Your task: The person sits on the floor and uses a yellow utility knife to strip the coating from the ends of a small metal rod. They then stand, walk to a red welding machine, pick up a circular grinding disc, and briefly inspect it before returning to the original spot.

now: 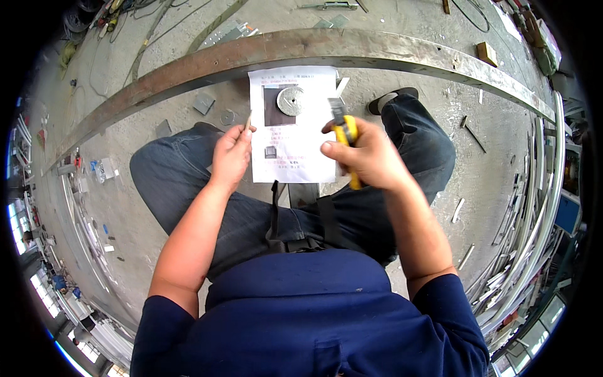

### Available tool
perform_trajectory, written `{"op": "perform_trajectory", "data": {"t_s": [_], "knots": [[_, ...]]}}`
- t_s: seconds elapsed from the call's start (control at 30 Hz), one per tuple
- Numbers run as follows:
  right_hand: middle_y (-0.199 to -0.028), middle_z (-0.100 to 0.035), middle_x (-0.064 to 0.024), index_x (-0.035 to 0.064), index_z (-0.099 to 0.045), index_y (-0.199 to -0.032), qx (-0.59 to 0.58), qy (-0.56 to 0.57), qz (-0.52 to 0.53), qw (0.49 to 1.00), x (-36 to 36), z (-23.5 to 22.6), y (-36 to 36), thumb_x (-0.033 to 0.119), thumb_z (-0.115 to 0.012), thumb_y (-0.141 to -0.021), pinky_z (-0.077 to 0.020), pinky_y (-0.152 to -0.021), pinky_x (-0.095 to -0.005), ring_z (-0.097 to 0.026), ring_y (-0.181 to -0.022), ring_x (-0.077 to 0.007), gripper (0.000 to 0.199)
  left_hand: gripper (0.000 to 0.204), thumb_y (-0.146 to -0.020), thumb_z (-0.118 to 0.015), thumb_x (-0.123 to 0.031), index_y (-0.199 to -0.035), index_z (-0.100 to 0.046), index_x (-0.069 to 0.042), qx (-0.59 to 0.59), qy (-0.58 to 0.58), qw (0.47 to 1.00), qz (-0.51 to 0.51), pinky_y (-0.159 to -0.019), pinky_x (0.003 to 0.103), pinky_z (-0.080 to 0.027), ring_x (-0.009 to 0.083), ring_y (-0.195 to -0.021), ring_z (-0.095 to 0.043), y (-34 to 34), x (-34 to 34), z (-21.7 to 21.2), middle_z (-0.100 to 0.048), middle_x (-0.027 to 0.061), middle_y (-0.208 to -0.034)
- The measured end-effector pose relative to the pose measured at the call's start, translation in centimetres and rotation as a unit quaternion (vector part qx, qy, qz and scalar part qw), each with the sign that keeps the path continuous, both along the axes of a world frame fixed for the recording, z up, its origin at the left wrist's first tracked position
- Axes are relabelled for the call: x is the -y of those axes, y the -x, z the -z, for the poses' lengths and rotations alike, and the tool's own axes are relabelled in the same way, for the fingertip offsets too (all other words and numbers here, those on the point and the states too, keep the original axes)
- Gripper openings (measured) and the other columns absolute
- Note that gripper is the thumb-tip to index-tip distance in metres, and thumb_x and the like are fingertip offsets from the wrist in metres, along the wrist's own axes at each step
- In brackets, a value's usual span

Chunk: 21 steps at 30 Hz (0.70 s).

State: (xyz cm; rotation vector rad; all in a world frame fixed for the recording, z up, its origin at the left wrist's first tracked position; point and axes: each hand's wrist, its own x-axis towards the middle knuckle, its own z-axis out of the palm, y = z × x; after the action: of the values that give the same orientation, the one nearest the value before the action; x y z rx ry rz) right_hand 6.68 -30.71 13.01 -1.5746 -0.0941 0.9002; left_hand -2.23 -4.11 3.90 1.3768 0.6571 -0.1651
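1 left grip (233,151) pinches a thin stick (249,120); 1 right grip (374,154) clasps a yellow-black tool (346,129).

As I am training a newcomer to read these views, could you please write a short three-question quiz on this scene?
1. True or false: the yellow tool is in the right grip.
2. Where does the long metal beam run?
a) Between the sheet of paper and the wearer's body
b) Along the paper's right side
c) Across the paper's far side
3. What shape of thing shows in the left grip?

Key:
1. True
2. c
3. A thin stick; its exact kind is unclear.
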Motion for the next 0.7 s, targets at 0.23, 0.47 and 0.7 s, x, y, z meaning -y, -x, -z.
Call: {"op": "perform_trajectory", "data": {"t_s": [0.23,0.47,0.7], "knots": [[-0.084,-0.062,-0.0016,0.0023,-0.058,-0.12,-0.148,-0.067,-0.097,0.982,-3.3,7.1,4.4,0.025,-0.056,-0.103,-0.0492,-0.055,-0.0253,-0.056,-0.062,-0.0089,0.028,0.02,-0.106,-0.049,-0.024,-0.11,-0.06,-0.008,-0.079,0.078,0.994,0.012,-0.044,0.019,-0.03,0.0033,-0.049,-0.034,2.8,1.8,-4.9,-0.044,-0.0047,-0.066],[-0.088,-0.066,-0.0185,-0.0029,-0.056,-0.116,0.052,-0.03,-0.16,0.985,-4.4,9.0,5.4,0.037,-0.057,-0.102,-0.05,-0.08,-0.0438,-0.065,-0.085,-0.0334,0.043,0.019,-0.105,-0.048,-0.02,-0.11,-0.061,-0.007,-0.113,0.105,0.988,0.017,-0.045,0.02,-0.028,0.0039,-0.05,-0.034,4.2,1.9,-2.0,-0.044,-0.0044,-0.067],[-0.092,-0.067,-0.0263,-0.0044,-0.057,-0.111,0.076,0.051,-0.216,0.972,-4.8,8.7,4.6,0.036,-0.064,-0.096,-0.0499,-0.078,-0.046,-0.066,-0.09,-0.0427,0.044,0.021,-0.104,-0.05,-0.017,-0.112,-0.063,-0.003,-0.074,0.12,0.989,0.035,-0.049,0.018,-0.027,0.0006,-0.056,-0.034,2.7,2.2,-0.7,-0.044,-0.0084,-0.07]]}}
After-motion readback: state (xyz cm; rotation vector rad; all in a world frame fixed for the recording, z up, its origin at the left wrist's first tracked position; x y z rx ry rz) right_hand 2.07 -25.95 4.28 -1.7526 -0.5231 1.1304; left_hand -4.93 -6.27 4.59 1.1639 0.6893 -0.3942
